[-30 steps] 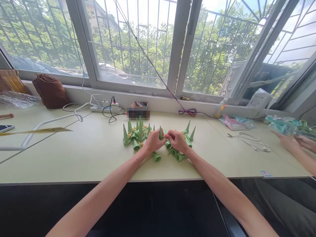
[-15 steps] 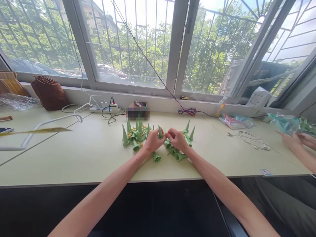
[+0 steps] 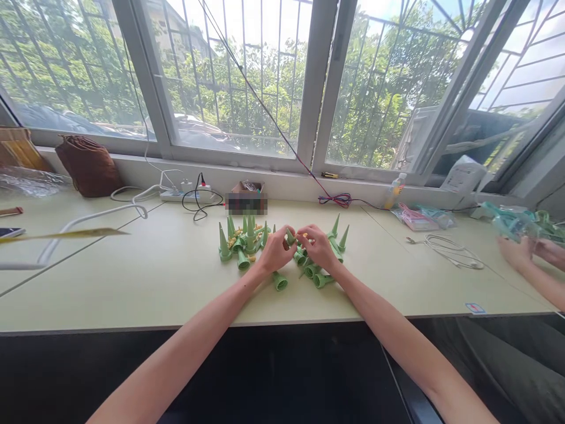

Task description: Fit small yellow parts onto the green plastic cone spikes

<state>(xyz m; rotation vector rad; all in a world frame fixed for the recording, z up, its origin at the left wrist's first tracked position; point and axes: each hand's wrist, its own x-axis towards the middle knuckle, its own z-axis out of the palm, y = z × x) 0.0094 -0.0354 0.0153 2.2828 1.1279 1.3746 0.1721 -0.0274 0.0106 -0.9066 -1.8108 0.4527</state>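
Shows less of the green cone [image 3: 290, 237] than half a second ago, seemingly tipped over in the pinch of the left hand [image 3: 278, 250]; suggests turning to meet the right hand [image 3: 316, 244]. Held over the table [image 3: 176, 288], between loose cones [image 3: 251, 237] on both sides. Bunches right fingertips beside it, perhaps around something too small to make out. Cannot see the base, hidden by fingers.

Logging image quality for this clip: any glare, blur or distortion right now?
Head view: sky partly blown out; head view: pixelated patch over the small box; head view: window frames splay outward, suggesting wide-angle distortion; head view: fine detail around the held green cone looks soft.
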